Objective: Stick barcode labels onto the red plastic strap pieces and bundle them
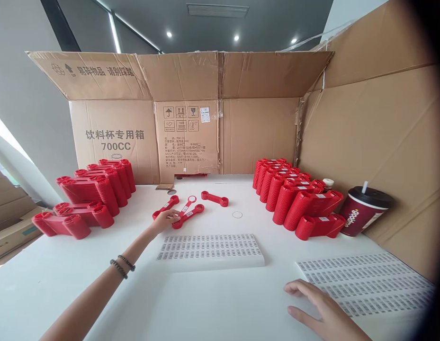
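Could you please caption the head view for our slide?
Left hand at loose red parts, right hand near a label sheet, red stacks on both sides.

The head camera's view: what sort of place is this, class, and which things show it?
Probably an indoor workstation for small parts: stacked red parts and sheets of small printed labels lie on a white table, with opened-out cardboard standing behind.

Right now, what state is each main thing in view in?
Left grip: at loose red pieces, hold unclear
Right grip: open, holding nothing
Lone red piece: lying flat, apart
Left red stacks: standing
Right red stacks: standing, labels on top
Label sheets, middle and right: lying flat
Cup: lid on, straw in
Cardboard: standing, upper flaps open
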Available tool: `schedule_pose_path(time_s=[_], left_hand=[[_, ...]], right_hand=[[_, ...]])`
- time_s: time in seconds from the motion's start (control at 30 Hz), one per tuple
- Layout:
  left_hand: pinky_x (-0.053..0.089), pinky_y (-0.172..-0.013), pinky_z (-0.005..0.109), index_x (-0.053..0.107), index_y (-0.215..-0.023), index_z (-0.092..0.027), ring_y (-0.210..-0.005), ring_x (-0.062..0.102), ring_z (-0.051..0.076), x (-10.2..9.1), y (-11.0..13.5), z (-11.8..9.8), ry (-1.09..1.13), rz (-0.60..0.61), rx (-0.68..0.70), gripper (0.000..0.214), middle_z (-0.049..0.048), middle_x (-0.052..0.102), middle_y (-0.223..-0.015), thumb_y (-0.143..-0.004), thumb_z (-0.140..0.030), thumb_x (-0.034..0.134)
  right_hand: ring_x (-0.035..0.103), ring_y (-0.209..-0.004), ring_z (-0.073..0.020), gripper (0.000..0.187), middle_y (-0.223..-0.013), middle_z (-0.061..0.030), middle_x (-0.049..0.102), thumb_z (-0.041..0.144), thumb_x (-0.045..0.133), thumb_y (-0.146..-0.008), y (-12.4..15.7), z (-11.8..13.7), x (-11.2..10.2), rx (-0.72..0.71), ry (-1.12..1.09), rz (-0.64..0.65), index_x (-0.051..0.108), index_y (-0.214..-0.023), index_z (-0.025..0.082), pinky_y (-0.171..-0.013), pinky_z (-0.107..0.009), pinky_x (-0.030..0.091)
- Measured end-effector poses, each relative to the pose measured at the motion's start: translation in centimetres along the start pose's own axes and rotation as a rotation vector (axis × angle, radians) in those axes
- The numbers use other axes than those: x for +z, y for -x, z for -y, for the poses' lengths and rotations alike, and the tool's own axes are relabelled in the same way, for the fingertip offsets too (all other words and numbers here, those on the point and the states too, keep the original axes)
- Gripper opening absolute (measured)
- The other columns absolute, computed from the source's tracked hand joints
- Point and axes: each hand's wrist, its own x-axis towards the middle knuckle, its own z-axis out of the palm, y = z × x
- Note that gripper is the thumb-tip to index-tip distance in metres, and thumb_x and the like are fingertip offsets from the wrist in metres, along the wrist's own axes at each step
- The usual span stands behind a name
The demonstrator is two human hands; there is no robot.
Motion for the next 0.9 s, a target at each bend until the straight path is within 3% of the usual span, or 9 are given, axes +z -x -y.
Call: schedule_pose_path(time_s=[0.27, 0.53, 0.63, 0.7, 0.8, 0.9], left_hand=[[0.050, -0.071, 0.030, 0.071, -0.105, -0.017, -0.079, 0.062, 0.021, -0.4, -0.3, -0.4, -0.100, 0.071, 0.063, 0.049, 0.0079, 0.070, -0.094, -0.070, -0.050, 0.062], [0.050, -0.074, 0.030, 0.070, -0.109, -0.023, -0.083, 0.065, 0.021, -1.5, -0.2, -2.4, -0.394, 0.110, 0.153, 0.039, 0.0058, 0.070, -0.103, -0.082, -0.043, 0.050], [0.048, -0.082, 0.035, 0.062, -0.120, -0.020, -0.096, 0.063, 0.025, -0.5, 0.1, -4.0, -0.532, 0.059, 0.189, 0.048, 0.0099, 0.066, -0.113, -0.088, -0.046, 0.037], [0.047, -0.082, 0.036, 0.059, -0.123, -0.018, -0.100, 0.062, 0.029, 0.7, 0.0, -5.0, -0.622, 0.056, 0.206, 0.054, 0.0124, 0.065, -0.115, -0.084, -0.052, 0.044], [0.047, -0.075, 0.035, 0.062, -0.113, -0.016, -0.095, 0.063, 0.031, 2.6, -0.7, -6.1, -0.733, 0.096, 0.212, 0.054, 0.0136, 0.067, -0.104, -0.073, -0.052, 0.059], [0.046, -0.070, 0.033, 0.064, -0.102, -0.015, -0.089, 0.064, 0.031, 3.6, -1.4, -6.8, -0.798, 0.114, 0.201, 0.044, 0.0138, 0.068, -0.097, -0.073, -0.047, 0.060]], right_hand=[[0.053, -0.118, -0.0221, 0.036, -0.124, -0.0028, 0.059, 0.049, 0.053, -0.084, 0.3, -1.1, 0.5, -0.002, -0.026, -0.050, 0.061, -0.113, 0.029, -0.103, -0.031, 0.042], [0.049, -0.124, -0.0225, 0.042, -0.129, -0.0040, 0.056, 0.053, 0.052, -0.084, 0.3, -1.0, 0.5, 0.011, 0.002, -0.028, 0.060, -0.116, 0.028, -0.107, -0.033, 0.038], [0.048, -0.125, -0.0234, 0.044, -0.131, -0.0041, 0.056, 0.053, 0.052, -0.084, 0.6, -0.6, 0.3, 0.008, 0.027, 0.003, 0.059, -0.119, 0.028, -0.108, -0.035, 0.037], [0.048, -0.125, -0.0239, 0.046, -0.132, -0.0045, 0.055, 0.054, 0.051, -0.084, 0.9, -0.4, 0.1, 0.011, 0.041, 0.015, 0.058, -0.121, 0.028, -0.108, -0.036, 0.037], [0.048, -0.126, -0.0248, 0.047, -0.132, -0.0049, 0.055, 0.056, 0.050, -0.084, 1.5, -0.1, -0.1, 0.016, 0.059, 0.007, 0.057, -0.122, 0.028, -0.108, -0.038, 0.037], [0.048, -0.125, -0.0253, 0.047, -0.131, -0.0053, 0.056, 0.056, 0.050, -0.084, 1.8, 0.1, -0.2, 0.016, 0.068, -0.001, 0.059, -0.120, 0.028, -0.107, -0.037, 0.038]])
